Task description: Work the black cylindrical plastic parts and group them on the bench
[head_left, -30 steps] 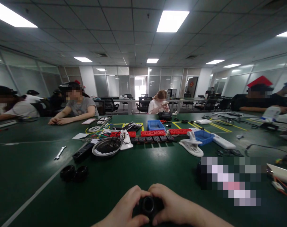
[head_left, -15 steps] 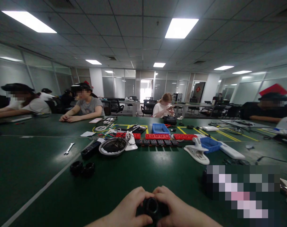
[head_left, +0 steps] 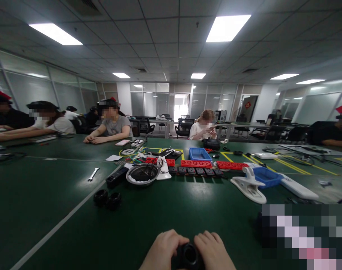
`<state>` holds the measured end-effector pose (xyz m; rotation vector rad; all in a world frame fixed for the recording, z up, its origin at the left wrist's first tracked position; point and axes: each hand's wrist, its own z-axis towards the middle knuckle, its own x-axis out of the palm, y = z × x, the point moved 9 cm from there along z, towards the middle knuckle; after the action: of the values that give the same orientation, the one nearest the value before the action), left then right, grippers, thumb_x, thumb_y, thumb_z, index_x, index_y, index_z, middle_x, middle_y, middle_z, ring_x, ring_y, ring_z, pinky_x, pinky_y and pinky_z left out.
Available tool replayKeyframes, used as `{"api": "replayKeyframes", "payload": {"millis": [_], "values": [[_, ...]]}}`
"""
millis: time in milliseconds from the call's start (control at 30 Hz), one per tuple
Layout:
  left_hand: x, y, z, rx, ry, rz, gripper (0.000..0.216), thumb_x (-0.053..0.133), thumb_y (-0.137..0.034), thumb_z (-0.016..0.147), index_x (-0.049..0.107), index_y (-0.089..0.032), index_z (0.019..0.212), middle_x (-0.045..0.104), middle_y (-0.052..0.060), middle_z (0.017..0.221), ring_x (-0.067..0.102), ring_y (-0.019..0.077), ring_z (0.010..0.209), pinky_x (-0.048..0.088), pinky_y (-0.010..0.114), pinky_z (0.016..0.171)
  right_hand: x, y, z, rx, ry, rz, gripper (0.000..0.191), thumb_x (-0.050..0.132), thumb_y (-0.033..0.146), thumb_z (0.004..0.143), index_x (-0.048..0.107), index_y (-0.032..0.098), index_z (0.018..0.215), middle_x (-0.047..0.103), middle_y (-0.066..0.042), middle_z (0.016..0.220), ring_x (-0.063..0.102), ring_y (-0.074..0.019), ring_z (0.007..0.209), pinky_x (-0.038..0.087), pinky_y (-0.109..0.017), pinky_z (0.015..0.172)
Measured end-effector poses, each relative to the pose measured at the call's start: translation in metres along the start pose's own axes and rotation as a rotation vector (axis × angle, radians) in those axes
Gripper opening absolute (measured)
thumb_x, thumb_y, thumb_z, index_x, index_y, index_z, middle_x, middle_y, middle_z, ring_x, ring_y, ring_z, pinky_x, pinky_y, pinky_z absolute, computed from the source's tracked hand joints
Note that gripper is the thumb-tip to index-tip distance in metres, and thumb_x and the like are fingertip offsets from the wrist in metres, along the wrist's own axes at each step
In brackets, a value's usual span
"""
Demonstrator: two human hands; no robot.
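Observation:
At the bottom edge of the view, my left hand [head_left: 163, 250] and my right hand [head_left: 213, 249] both grip a small black round part [head_left: 189, 257] with a hole in its middle. The part sits between my fingers, just above the green table [head_left: 47, 202]. Its lower half is cut off by the frame. Two similar black round parts [head_left: 107, 198] lie side by side on the table to the front left of my hands.
Further out lie a metal bowl [head_left: 142, 174], red and black power strips [head_left: 197, 167], two blue bins [head_left: 199, 153], a white clamp [head_left: 248, 185], a wrench [head_left: 93, 174] and cables. Several people sit along the left, far and right sides. A white line crosses the table.
The view has swung left and tilted up, so the table items have shifted right and my hands sit lower in frame. Both hands keep their grip on the black part.

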<state>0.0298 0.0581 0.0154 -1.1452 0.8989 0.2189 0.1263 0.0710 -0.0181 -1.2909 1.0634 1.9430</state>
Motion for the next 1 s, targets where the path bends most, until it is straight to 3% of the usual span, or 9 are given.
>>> {"api": "replayKeyframes", "payload": {"millis": [167,300,500,633,733,867,1000], "values": [[0.000,-0.008,0.004,0.148,0.098,-0.099,0.064,0.045,-0.071,0.068,0.059,-0.019,0.103,0.052,0.004,0.081,0.049,0.0175,0.071,0.039,0.027,0.067,0.009,0.000,0.006,-0.150,0.181,0.304,0.048,0.055,0.055,0.071,0.052,0.023,0.107,0.060,-0.007,0.098,0.053,-0.0242,0.086,0.036,-0.036,0.078],[0.006,-0.010,0.002,0.189,0.153,-0.120,0.055,0.052,-0.061,0.071,0.059,-0.020,0.106,0.050,0.002,0.076,0.048,0.0153,0.068,0.039,0.024,0.063,0.001,0.013,0.006,-0.223,0.373,0.363,0.040,0.058,0.054,0.068,0.062,0.021,0.089,0.060,-0.004,0.082,0.053,-0.0205,0.078,0.037,-0.031,0.071],[0.009,-0.013,-0.002,0.123,0.106,-0.036,0.036,0.064,-0.040,0.069,0.062,-0.021,0.099,0.051,-0.001,0.071,0.049,0.0144,0.066,0.038,0.023,0.063,-0.024,0.027,0.003,-0.157,0.280,0.326,0.028,0.062,0.045,0.068,0.056,0.019,0.075,0.055,-0.002,0.081,0.049,-0.0180,0.076,0.036,-0.028,0.068],[0.000,-0.013,-0.006,-0.045,0.012,0.066,0.041,0.074,-0.034,0.060,0.061,-0.018,0.095,0.053,0.001,0.077,0.050,0.0182,0.072,0.038,0.029,0.069,-0.018,0.020,0.003,0.008,0.146,0.072,0.040,0.070,0.050,0.053,0.051,0.017,0.066,0.053,-0.004,0.074,0.047,-0.0221,0.072,0.036,-0.035,0.068],[-0.005,-0.016,-0.009,-0.067,-0.036,0.063,0.041,0.077,-0.025,0.056,0.059,-0.017,0.093,0.054,0.001,0.084,0.049,0.0194,0.078,0.038,0.030,0.074,-0.021,0.022,0.001,0.026,0.081,0.028,0.049,0.073,0.052,0.046,0.054,0.017,0.074,0.054,-0.006,0.081,0.046,-0.0252,0.078,0.034,-0.040,0.075],[-0.007,-0.023,-0.010,0.070,-0.023,-0.011,0.041,0.074,-0.019,0.060,0.056,-0.020,0.096,0.053,0.001,0.093,0.047,0.0187,0.087,0.038,0.027,0.077,-0.024,0.030,-0.003,-0.055,0.221,0.243,0.063,0.076,0.045,0.046,0.055,0.017,0.098,0.053,-0.006,0.096,0.046,-0.0240,0.087,0.035,-0.036,0.078],[-0.002,-0.025,-0.013,0.141,0.083,-0.046,0.045,0.073,-0.025,0.063,0.055,-0.024,0.104,0.052,0.000,0.093,0.049,0.0170,0.085,0.038,0.025,0.075,-0.030,0.032,-0.006,-0.108,0.365,0.366,0.036,0.072,0.033,0.058,0.061,0.017,0.089,0.053,-0.002,0.090,0.048,-0.0209,0.087,0.036,-0.033,0.078]]}}
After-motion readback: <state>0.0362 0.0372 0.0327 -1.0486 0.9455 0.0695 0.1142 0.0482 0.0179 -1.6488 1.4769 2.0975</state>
